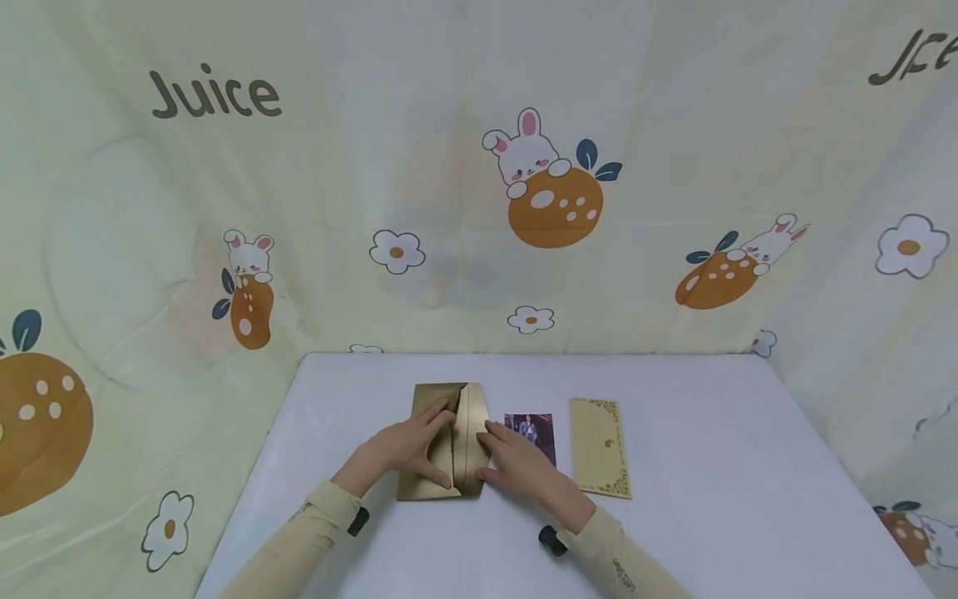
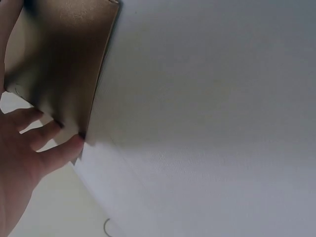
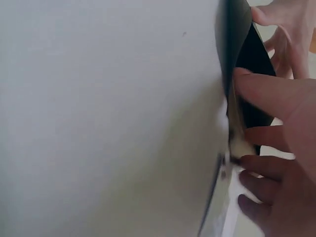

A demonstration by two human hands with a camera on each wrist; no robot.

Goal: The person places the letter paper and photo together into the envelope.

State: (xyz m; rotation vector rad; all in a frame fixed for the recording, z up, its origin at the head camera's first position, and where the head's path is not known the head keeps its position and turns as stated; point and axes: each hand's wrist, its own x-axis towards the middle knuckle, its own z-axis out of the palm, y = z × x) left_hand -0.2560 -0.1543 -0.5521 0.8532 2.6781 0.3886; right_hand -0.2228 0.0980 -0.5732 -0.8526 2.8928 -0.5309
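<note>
A gold envelope (image 1: 466,449) lies on the table with its pocket mouth gaping; the dark inside shows in the right wrist view. My left hand (image 1: 410,445) rests across its left part, thumb and fingers spread beside the opening. In the left wrist view, the fingertips (image 2: 76,140) touch the envelope edge. From the right side, my right hand (image 1: 520,466) holds the envelope's flap side between thumb and fingers. The right thumb (image 3: 261,89) lies against the lifted paper. Partly under the right hand is a dark photo (image 1: 540,433) of a figure.
Right of the photo lies a pale gold card (image 1: 599,449) with ornamented corners. The white table (image 1: 703,449) ends at a printed curtain (image 1: 449,166) behind and at the sides. Both wrists carry small black devices (image 1: 552,541).
</note>
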